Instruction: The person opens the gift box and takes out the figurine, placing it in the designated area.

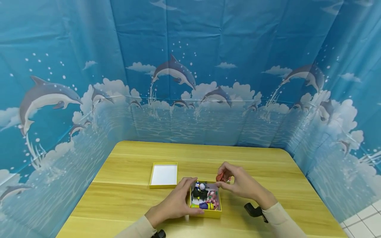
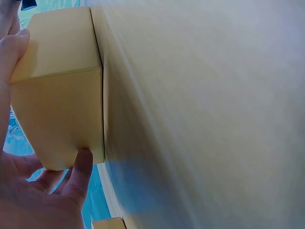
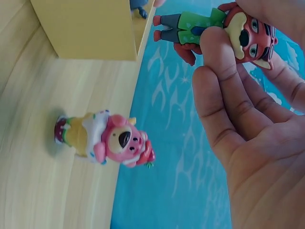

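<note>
My left hand [image 1: 175,200] grips a yellow open-topped box [image 1: 208,214], thumb along its near side and fingers at its left and far side. Toy figurines lie inside, among them a black one [image 1: 200,193] and a pink-headed one in purple and yellow [image 1: 208,205]. Just beyond the box's far right corner, my right hand [image 1: 239,181] pinches a red-orange fox figurine [image 3: 248,36] in a green shirt and grey trousers, held above the table. Below it a pink bear figurine [image 3: 119,138] with a strawberry on its head stands upright on the table.
A shallow yellow-rimmed lid [image 1: 163,174], white inside, lies on the wooden table [image 1: 128,198] left of the box and farther back. A blue curtain [image 1: 178,125] printed with dolphins surrounds the table's far edge and sides.
</note>
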The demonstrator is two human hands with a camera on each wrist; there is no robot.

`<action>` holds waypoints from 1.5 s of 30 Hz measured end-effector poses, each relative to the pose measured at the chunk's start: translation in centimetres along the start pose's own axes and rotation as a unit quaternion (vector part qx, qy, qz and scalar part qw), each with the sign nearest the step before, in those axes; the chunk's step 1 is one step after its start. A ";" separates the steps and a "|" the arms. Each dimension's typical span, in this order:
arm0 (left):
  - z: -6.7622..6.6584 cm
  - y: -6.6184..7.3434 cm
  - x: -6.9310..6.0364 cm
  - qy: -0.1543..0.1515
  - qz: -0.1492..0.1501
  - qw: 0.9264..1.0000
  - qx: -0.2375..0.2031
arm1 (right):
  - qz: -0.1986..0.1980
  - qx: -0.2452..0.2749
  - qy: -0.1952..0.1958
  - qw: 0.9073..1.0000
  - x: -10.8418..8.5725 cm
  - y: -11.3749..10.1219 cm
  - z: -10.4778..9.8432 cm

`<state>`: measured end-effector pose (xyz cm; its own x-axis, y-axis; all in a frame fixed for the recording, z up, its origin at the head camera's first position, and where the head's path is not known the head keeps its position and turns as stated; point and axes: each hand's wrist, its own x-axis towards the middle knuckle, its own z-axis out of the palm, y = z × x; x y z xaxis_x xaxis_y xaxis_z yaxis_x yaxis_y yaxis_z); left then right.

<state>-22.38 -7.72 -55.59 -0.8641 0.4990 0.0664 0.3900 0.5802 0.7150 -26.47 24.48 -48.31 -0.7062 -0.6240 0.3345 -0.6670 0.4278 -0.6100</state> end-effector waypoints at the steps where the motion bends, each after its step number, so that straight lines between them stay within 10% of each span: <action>1: 0.0 0.0 0.0 -0.001 0.000 1.000 0.000 | -0.002 0.000 0.004 1.000 -0.1 0.0 -0.1; 29: 0.0 -0.3 0.0 -0.009 -0.008 1.000 0.004 | 0.155 0.042 -0.004 0.987 -3.7 2.8 -4.7; 45: 0.0 -0.2 0.0 -0.008 -0.007 1.000 0.001 | 0.204 -0.006 0.027 0.979 -3.8 6.2 -3.5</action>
<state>-22.46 -7.83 -55.72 -0.8646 0.5003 0.0454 0.3781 0.5885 0.7147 -28.76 31.76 -50.83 -0.9255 -0.3643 0.1035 -0.3301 0.6422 -0.6919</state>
